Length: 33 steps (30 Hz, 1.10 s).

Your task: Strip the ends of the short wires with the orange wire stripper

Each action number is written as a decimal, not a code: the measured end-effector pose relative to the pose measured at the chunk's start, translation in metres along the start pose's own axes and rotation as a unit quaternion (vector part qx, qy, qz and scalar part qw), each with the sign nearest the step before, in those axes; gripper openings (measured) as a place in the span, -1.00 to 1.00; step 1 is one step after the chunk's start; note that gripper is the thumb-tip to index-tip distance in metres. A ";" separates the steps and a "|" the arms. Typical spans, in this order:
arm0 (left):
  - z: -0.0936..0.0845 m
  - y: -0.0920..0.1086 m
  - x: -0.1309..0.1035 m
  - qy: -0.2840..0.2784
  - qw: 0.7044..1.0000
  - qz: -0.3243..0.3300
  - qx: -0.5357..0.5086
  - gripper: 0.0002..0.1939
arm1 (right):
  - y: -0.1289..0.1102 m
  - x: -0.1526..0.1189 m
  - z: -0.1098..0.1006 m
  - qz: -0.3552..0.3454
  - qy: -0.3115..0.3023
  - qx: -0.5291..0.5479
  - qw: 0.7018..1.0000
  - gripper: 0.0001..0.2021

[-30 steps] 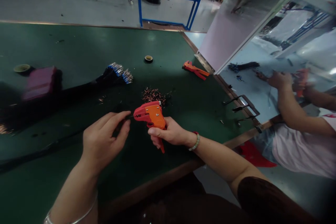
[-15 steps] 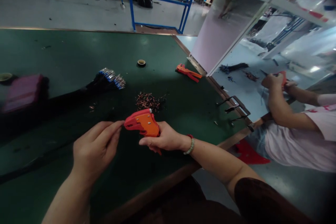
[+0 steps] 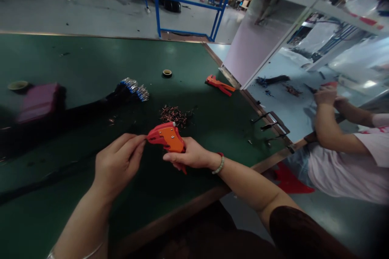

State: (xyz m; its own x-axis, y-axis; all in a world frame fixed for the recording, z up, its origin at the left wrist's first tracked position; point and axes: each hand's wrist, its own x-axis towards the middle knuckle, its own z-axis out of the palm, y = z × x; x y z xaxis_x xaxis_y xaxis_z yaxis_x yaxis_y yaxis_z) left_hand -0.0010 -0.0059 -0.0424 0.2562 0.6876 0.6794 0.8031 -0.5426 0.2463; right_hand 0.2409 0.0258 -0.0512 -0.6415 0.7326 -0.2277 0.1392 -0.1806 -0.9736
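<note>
My right hand (image 3: 193, 154) is wrapped round the handles of an orange-and-red wire stripper (image 3: 170, 135), its jaws facing left. At those jaws, my left hand (image 3: 120, 162) pinches something thin, likely a wire end, mostly hidden by the fingers. A dark cable (image 3: 36, 184) runs over the bench from the left edge toward my left hand. Just beyond the stripper lies a heap of copper-coloured and black scraps (image 3: 174, 115). Behind my left hand rests a thick black wire bundle (image 3: 91, 107) whose ends (image 3: 133, 88) are blue and silvery.
A second wire stripper (image 3: 220, 85) lies near the bench's right edge, a tape roll (image 3: 167, 73) left of it. A maroon box (image 3: 39, 101) stands at left. A black metal bracket (image 3: 273, 123) is on the right edge. Beyond it, a co-worker's hands (image 3: 328, 95) hold a red tool.
The whole view has shifted slightly right. My hands keep the same grip, with the stripper's jaws still at my left fingertips. The co-worker's hands have moved a little.
</note>
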 end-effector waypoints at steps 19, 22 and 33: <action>0.001 -0.002 0.001 0.026 0.999 -0.018 -0.018 -0.83 | -0.004 0.002 -0.008 -0.041 -0.067 0.088 0.993 -0.59; 0.001 -0.001 0.002 0.022 0.999 -0.011 -0.030 -0.83 | -0.002 0.003 -0.008 -0.017 -0.090 0.108 0.990 -0.57; -0.009 0.006 0.004 -0.009 0.999 -0.014 -0.040 -0.79 | -0.008 0.001 -0.013 -0.022 -0.115 0.090 0.989 -0.58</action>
State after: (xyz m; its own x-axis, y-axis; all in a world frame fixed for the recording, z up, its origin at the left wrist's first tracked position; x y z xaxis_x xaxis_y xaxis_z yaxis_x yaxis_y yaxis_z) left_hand -0.0006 -0.0109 -0.0323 0.2453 0.7110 0.6590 0.7646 -0.5598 0.3195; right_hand 0.2488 0.0359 -0.0439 -0.8014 0.5777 -0.1551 -0.0160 -0.2798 -0.9599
